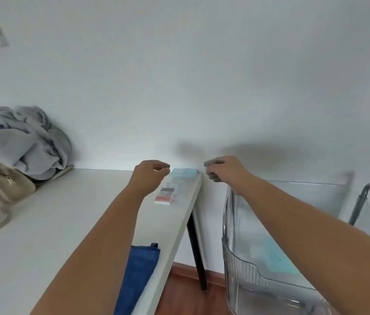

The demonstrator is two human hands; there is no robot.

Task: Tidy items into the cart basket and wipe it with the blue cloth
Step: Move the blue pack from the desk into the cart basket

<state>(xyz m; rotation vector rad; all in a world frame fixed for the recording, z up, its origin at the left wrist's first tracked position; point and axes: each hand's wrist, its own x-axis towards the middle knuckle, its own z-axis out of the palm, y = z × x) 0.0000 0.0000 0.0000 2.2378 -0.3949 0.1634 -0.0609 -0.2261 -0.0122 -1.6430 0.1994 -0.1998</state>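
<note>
The clear plastic cart basket (243,276) stands right of the white table (43,223), with a pale blue item (277,253) lying inside it. A dark blue cloth (138,276) hangs over the table's right edge by my left forearm. At the table's far right corner sit a light blue box (184,173) and a flat pack with a red strip (167,194). My left hand (149,176) hovers beside that box, fingers curled, nothing seen in it. My right hand (225,171) is above the basket's back left corner, closed around a small grey object that is blurred.
A pile of grey clothing (20,142) and a beige bag (2,187) fill the table's far left. A black table leg (197,253) stands between table and cart over the wooden floor (179,296). The cart's metal frame (365,196) rises at the right. A white wall is behind.
</note>
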